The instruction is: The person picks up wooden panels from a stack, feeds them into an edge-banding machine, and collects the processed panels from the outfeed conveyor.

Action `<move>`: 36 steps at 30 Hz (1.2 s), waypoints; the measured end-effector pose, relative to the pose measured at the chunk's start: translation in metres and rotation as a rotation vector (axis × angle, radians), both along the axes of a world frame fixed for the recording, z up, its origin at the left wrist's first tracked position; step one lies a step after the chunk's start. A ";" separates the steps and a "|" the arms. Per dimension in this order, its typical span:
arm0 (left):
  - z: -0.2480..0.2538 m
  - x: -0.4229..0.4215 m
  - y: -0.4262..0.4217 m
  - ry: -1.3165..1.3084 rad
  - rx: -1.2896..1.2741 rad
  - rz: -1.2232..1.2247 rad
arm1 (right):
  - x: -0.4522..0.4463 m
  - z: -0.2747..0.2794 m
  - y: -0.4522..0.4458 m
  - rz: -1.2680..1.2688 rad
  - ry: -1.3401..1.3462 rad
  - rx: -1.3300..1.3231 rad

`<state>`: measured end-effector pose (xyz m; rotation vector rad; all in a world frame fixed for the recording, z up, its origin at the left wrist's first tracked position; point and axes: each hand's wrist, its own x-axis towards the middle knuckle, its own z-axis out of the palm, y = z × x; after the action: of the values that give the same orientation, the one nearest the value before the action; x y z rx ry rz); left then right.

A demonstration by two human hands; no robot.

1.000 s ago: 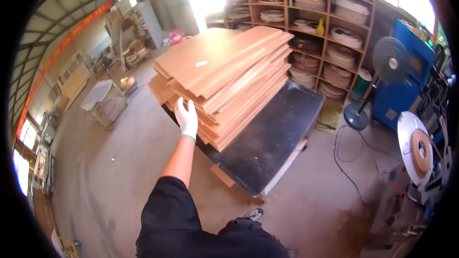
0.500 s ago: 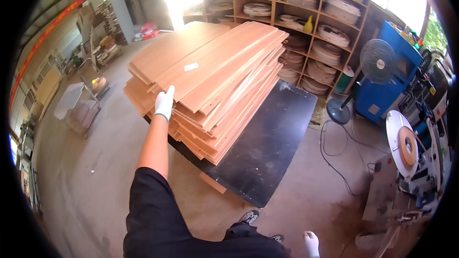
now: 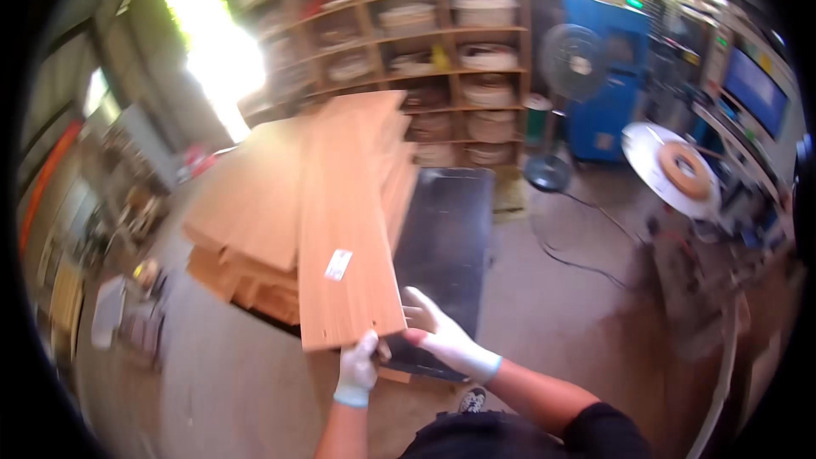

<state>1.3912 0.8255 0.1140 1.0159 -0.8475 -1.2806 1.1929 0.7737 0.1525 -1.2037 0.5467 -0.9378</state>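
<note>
A long wood-coloured board (image 3: 347, 204) with a white label (image 3: 338, 264) juts toward me over the stack of similar boards (image 3: 246, 195). My left hand (image 3: 358, 364), in a white glove, is closed on the board's near end, thumb on top. At the board's near right corner is my right hand (image 3: 446, 340), also gloved, its fingers apart; whether it touches the edge is hard to tell. Beneath the stack lies a black tabletop (image 3: 446, 246), bare on its right side.
Shelves (image 3: 450, 72) holding coiled strips stand behind the stack. A fan (image 3: 575, 64) is beside a blue cabinet (image 3: 605, 76). At right is a machine with a round white disc (image 3: 671, 170); cables (image 3: 586, 263) lie on the floor.
The view has swung right. The labelled top board has been turned and drawn toward me by my left hand, now gripping its end. My right hand has come up to the board's corner.
</note>
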 end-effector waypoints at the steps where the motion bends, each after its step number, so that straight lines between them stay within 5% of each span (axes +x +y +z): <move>1: 0.011 -0.016 0.011 -0.097 -0.018 -0.114 | 0.006 -0.001 0.003 -0.107 0.001 0.015; 4: -0.002 -0.013 0.020 -0.479 0.183 -0.608 | -0.012 0.003 0.016 -0.259 0.025 0.155; 5: -0.037 0.005 0.002 -0.756 0.000 -0.668 | -0.022 0.010 0.021 -0.270 0.023 0.161; 6: -0.029 -0.006 0.002 -0.734 -0.040 -0.792 | -0.033 0.011 0.025 -0.273 0.016 0.164; 8: 0.019 0.002 0.005 0.180 0.290 0.045 | -0.064 -0.003 0.027 -0.424 0.108 -0.093; 9: -0.026 0.059 -0.034 0.752 -0.036 -0.453 | -0.098 0.031 0.040 -0.344 0.110 0.138; 11: 0.026 0.051 -0.053 0.964 -0.018 -0.429 | -0.133 0.022 0.051 -0.507 0.064 0.160; 12: 0.010 0.057 -0.080 0.774 -0.039 -0.483 | -0.165 0.007 0.054 -0.592 0.072 0.114; 15: 0.024 0.019 -0.124 0.787 -0.067 -0.513 | -0.236 0.014 0.090 -0.783 -0.076 0.151; 16: 0.035 -0.012 -0.133 0.309 -0.058 -0.091 | -0.257 0.017 0.104 -0.856 -0.070 0.129; 18: 0.045 -0.054 -0.138 0.293 0.088 -0.176 | -0.290 -0.001 0.128 -1.021 -0.113 0.094; 19: 0.013 -0.062 -0.160 -0.022 0.108 -0.215 | -0.309 0.006 0.147 -1.088 -0.021 0.073; 21: -0.003 -0.122 -0.141 0.149 0.238 -0.298 | -0.347 -0.012 0.182 -1.201 -0.048 0.089; 23: -0.063 -0.156 -0.138 0.094 -0.098 -0.517 | -0.382 -0.029 0.230 -1.362 -0.077 0.148; 24: -0.049 -0.188 -0.131 0.389 0.367 -0.576 | -0.396 -0.037 0.261 -1.445 -0.090 0.193; 27: -0.043 -0.293 -0.079 0.312 0.402 -0.780 | -0.420 -0.084 0.366 -1.565 -0.236 0.289; 30: -0.062 -0.374 -0.066 0.261 0.559 -1.014 | -0.389 -0.138 0.469 -1.636 -0.662 0.558; 36: -0.057 -0.537 0.026 0.090 0.475 -1.349 | -0.290 -0.169 0.527 -2.088 -0.646 0.918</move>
<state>0.8540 0.8511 0.0571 0.6576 -1.2374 -2.7363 0.9025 1.3007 -0.0164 0.9941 1.4407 -2.1808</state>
